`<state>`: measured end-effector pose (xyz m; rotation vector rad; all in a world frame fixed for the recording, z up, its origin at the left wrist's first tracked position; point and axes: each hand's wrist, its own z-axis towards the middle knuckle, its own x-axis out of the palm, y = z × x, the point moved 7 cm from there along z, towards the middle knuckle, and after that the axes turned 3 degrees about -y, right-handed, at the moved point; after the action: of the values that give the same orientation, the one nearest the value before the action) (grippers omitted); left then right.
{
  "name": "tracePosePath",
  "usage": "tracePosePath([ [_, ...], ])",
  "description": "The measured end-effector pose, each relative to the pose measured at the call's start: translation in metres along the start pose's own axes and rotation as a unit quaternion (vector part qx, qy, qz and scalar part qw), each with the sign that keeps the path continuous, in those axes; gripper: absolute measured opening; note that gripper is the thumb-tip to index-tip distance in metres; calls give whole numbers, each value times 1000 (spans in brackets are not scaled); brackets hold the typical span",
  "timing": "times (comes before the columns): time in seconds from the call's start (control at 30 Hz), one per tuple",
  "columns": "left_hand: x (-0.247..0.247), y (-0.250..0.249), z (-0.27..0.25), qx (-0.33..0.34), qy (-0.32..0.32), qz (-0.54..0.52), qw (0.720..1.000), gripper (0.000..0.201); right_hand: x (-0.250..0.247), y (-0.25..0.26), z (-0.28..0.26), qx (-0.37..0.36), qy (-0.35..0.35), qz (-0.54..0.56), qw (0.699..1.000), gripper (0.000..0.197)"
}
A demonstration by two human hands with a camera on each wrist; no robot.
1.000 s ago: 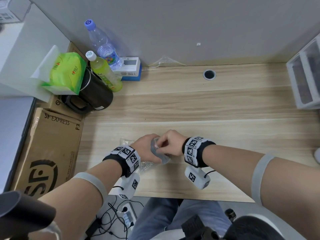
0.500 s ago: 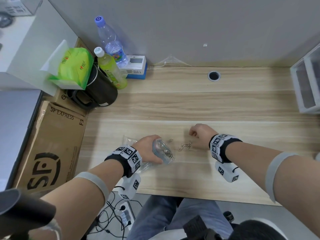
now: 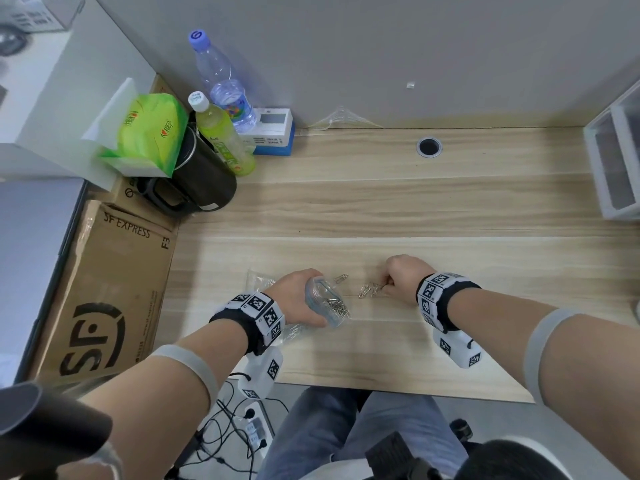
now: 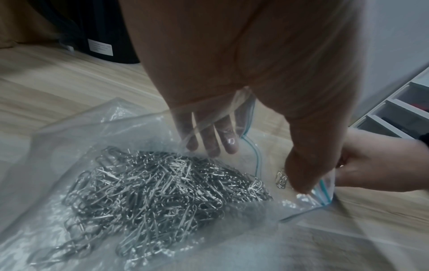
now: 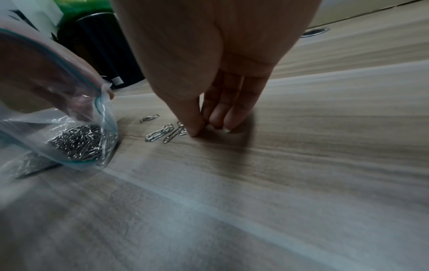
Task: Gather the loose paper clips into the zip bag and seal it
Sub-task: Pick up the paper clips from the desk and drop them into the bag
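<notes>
My left hand (image 3: 301,299) holds the clear zip bag (image 3: 327,303) with its blue-edged mouth open toward the right; its fingers (image 4: 216,139) reach inside the mouth and the thumb presses the rim. A heap of silver paper clips (image 4: 162,187) lies inside the bag (image 5: 76,139). Several loose clips (image 3: 370,289) lie on the wooden desk (image 3: 381,209) just right of the bag, with one more clip (image 3: 341,278) apart near the mouth. My right hand (image 3: 403,278) is down on the desk, its thumb and fingertips (image 5: 197,126) pinching at the loose clips (image 5: 162,133).
A black kettle (image 3: 201,174), two bottles (image 3: 225,98), a green tissue pack (image 3: 149,129) and a small box stand at the desk's back left. A cardboard box (image 3: 104,289) sits left of the desk. White drawers (image 3: 616,161) stand at the right edge. A cable hole (image 3: 428,146) lies at the back.
My right hand left the bag's mouth and moved right, down onto the loose clips. The left hand kept holding the bag open.
</notes>
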<state>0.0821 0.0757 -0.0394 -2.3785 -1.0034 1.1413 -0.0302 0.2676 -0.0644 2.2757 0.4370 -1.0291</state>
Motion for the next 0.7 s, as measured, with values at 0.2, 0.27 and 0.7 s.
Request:
tracePosePath([
  [0.2, 1, 3, -1, -2, -6, -5, 1000, 98, 2, 7, 3, -33, 0, 4, 999, 17],
  [0.27, 1, 4, -1, -5, -7, -8, 1000, 98, 2, 8, 3, -40, -6, 11, 999, 25],
  [0.7, 1, 8, -2, -9, -8, 0, 1000, 97, -1, 14, 6, -60, -6, 19, 998, 33],
])
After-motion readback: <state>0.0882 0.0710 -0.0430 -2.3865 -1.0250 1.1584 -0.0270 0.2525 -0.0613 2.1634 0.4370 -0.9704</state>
